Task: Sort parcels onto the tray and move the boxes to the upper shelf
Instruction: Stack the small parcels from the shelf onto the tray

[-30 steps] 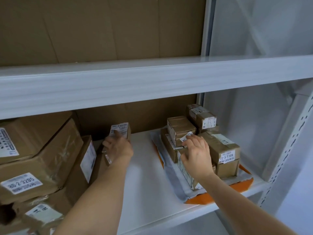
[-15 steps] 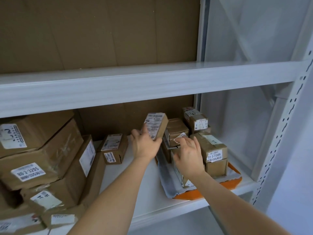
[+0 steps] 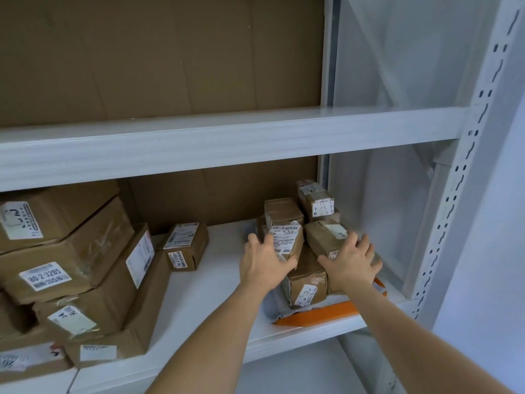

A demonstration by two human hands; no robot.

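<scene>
An orange tray (image 3: 321,313) sits at the right end of the lower shelf, lined with a grey mailer bag (image 3: 270,308) and piled with several small brown parcels. My left hand (image 3: 262,267) holds a small parcel with a white label (image 3: 287,240) against the left side of the pile, index finger along its edge and thumb under it. My right hand (image 3: 352,264) lies flat with spread fingers on a brown box (image 3: 322,236) at the pile's right. One more small parcel (image 3: 186,245) stands alone on the shelf to the left.
Large cardboard boxes (image 3: 65,251) are stacked at the left of the lower shelf (image 3: 199,294). The upper shelf (image 3: 227,137) shows only its cardboard back wall. A perforated white upright (image 3: 466,194) borders the rack on the right.
My left hand carried the labelled parcel from the shelf's middle to the right and set it onto the tray's pile. My right hand shifted from the front parcels onto the right-hand box.
</scene>
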